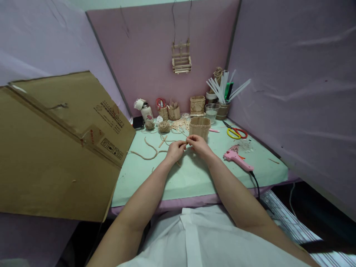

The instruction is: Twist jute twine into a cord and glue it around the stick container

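Note:
Over the middle of the table, my left hand (176, 151) and my right hand (198, 144) meet with their fingertips pinched together. A brown jute cord (150, 158) curves in from the left and runs under my left hand, with a short end showing below it. Both hands seem to grip this cord, though the fingers hide most of what is between them. Just behind my right hand stands a basket made of wooden sticks (199, 126), upright and partly covered by that hand. Crossed wooden sticks (163, 141) lie to the left, beyond the cord.
To the right are a pink glue gun (238, 160) and scissors (236, 132). Balls of twine (164, 127), loose wooden pieces (182, 124), a clear cup (211, 112) and a pot of glue sticks (223, 110) line the back. A cardboard box (63, 148) leans in from the left.

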`<state>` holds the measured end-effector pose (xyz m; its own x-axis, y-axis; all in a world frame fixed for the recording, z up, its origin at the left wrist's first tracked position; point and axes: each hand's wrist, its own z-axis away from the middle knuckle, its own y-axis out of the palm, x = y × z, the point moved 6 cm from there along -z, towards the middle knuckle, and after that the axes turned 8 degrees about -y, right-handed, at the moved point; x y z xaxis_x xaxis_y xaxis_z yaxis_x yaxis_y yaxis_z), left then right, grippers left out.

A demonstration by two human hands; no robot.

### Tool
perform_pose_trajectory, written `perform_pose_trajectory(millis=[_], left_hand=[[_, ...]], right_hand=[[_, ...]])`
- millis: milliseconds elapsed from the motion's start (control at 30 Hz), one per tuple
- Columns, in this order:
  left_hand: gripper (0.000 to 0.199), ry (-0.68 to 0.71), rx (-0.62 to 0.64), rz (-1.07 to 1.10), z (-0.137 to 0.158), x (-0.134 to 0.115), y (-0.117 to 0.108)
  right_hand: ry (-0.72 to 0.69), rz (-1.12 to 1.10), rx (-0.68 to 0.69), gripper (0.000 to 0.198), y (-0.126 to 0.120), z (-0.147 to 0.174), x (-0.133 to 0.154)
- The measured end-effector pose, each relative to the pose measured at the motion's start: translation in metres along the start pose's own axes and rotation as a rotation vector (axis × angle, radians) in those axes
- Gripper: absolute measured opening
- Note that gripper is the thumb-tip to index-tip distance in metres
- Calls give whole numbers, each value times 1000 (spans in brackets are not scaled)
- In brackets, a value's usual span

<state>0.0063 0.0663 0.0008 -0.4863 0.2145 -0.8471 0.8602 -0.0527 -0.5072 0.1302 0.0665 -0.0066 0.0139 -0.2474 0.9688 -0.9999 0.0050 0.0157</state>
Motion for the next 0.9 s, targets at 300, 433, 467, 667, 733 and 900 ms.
perform_pose_trajectory(millis=[300, 433, 467, 667, 733, 900], left_hand=[[15, -35, 43, 91, -1, 2, 4], [16, -160, 5, 340, -3, 8, 2], [18, -178, -9, 412, -3, 9, 2], [20, -235, -52, 584, -3, 10, -4], [18, -220, -85, 547, -3, 9, -6], [14, -149, -146, 410, -3, 8, -8]], right_hand=[[-56, -46, -53, 21, 0, -2, 4], [-151, 10, -123, 20, -3, -4, 7], [-168, 23, -127, 20, -3, -3, 7], [-194, 57, -81, 20, 1, -4, 6], [-219, 74, -82, 17, 1, -4, 8], [-336, 242, -118, 12, 2, 3, 24]])
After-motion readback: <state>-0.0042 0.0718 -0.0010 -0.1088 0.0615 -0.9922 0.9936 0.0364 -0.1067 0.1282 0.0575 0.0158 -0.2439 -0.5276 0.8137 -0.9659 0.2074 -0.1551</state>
